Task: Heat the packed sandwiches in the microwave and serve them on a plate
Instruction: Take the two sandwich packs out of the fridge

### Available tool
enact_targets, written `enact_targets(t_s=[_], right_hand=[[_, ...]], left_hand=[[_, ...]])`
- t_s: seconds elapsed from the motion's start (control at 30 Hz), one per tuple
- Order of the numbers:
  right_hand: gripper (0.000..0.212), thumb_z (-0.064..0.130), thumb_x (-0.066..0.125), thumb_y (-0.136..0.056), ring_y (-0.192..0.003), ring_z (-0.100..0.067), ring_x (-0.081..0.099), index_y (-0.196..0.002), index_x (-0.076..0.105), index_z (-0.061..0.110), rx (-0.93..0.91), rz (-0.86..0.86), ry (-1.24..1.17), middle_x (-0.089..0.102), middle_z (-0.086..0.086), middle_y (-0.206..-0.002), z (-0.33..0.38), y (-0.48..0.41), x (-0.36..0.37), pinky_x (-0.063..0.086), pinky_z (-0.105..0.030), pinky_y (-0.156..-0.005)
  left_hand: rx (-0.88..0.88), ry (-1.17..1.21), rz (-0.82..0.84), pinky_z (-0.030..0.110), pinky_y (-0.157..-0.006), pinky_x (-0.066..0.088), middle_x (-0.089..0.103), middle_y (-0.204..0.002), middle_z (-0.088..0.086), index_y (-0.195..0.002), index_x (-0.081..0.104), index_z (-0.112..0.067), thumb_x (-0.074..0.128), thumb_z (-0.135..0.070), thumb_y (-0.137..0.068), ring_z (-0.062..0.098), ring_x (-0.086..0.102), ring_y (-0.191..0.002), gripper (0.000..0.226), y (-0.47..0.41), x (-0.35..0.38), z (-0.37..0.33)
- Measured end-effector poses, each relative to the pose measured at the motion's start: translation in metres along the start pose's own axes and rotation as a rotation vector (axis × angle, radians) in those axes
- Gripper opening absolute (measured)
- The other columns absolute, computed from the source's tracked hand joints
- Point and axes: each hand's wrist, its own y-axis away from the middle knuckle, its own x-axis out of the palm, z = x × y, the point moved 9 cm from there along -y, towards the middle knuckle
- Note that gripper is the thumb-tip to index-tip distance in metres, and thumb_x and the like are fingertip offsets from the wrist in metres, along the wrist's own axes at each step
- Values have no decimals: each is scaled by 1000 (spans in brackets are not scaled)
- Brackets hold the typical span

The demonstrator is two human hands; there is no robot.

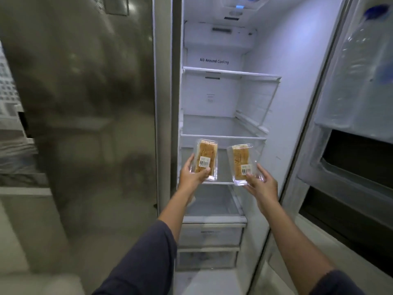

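From the head view, the person stands at an open fridge [265,86] with both arms reaching in. There are two packs, one per hand. The left hand [192,174] is closed around the near end of the left pack [205,159], thumb across its top by the label, fingers underneath. The right hand [262,184] grips the near end of the right pack [242,165] the same way, from below and the outer side. Each pack is a clear plastic box with browned sandwich bread inside and a barcode sticker near the hand.

Both packs point their long axis away from the hands, up and into the fridge, roughly parallel and just apart, not touching. They seem to be off the shelf [223,137] behind them, carried wholly by the hands; I cannot tell for certain that the far ends are clear of it.

No microwave or plate is in sight, so my guess is the fetching step is nearly over and heating has not begun. The fridge door [361,158] stands open beside the right arm; with both hands full, shutting it looks awkward.
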Motion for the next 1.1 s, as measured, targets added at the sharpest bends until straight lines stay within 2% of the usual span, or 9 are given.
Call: enact_targets(t_s=[0.17,0.3,0.37,0.5,0.63,0.7,0.83,1.03,1.1], right_hand=[[60,0,66,-82,-109,-33,60,-136,46,18,46,107,-18,52,-19,-133,3,70,17,59,-27,-65],[58,-1,64,-82,-102,-30,62,-135,47,16,102,185,-39,56,-14,-129,-9,139,44,58,-31,-72],[57,-1,62,-83,-101,-29,63,-135,46,15,154,239,-42,56,-14,-130,-20,171,65,55,-36,-78],[55,-2,61,-84,-104,-31,63,-135,46,13,217,345,-46,59,-14,-127,-36,222,126,58,-30,-69],[53,0,60,-86,-106,-30,62,-135,46,13,240,456,-35,58,-11,-126,-58,271,203,59,-33,-74],[52,2,61,-85,-104,-27,64,-134,47,15,211,526,6,59,-11,-126,-70,292,251,56,-39,-82],[52,0,62,-85,-104,-28,64,-134,48,11,224,605,-6,59,-13,-126,-99,327,358,55,-43,-85],[55,-2,63,-83,-101,-25,64,-135,48,12,315,650,-96,57,-13,-130,-140,372,521,59,-25,-69],[56,-2,62,-84,-101,-26,64,-136,46,13,325,672,-107,58,-13,-129,-150,382,566,58,-20,-63]], left_hand=[[70,-29,-80,33,-82,54,51,-131,4,-142,32,-20,72,-2,-75,26,57,-115,80,89,-37,-32],[50,-29,-148,51,-96,48,52,-134,10,-140,34,-21,76,-4,-69,32,56,-117,84,148,-85,-35],[49,-15,-204,53,-98,46,56,-128,8,-140,33,-17,74,-1,-71,32,56,-117,82,178,-113,-39],[53,-27,-313,52,-100,45,56,-128,12,-140,33,-15,76,-2,-70,33,57,-116,83,222,-189,-56],[70,-50,-430,53,-99,45,53,-132,20,-141,29,-13,81,-11,-59,37,56,-116,97,251,-281,-81],[85,-50,-483,50,-95,48,50,-134,20,-142,28,-13,80,-10,-61,39,55,-117,97,264,-330,-95],[119,-51,-551,38,-81,54,52,-133,20,-142,29,-14,76,-3,-69,35,59,-111,88,283,-438,-122],[137,11,-693,32,-76,57,52,-129,23,-143,24,-11,69,2,-76,34,61,-106,82,296,-591,-175],[135,28,-710,35,-83,54,51,-131,23,-143,25,-14,67,3,-77,36,59,-111,80,290,-630,-189]])
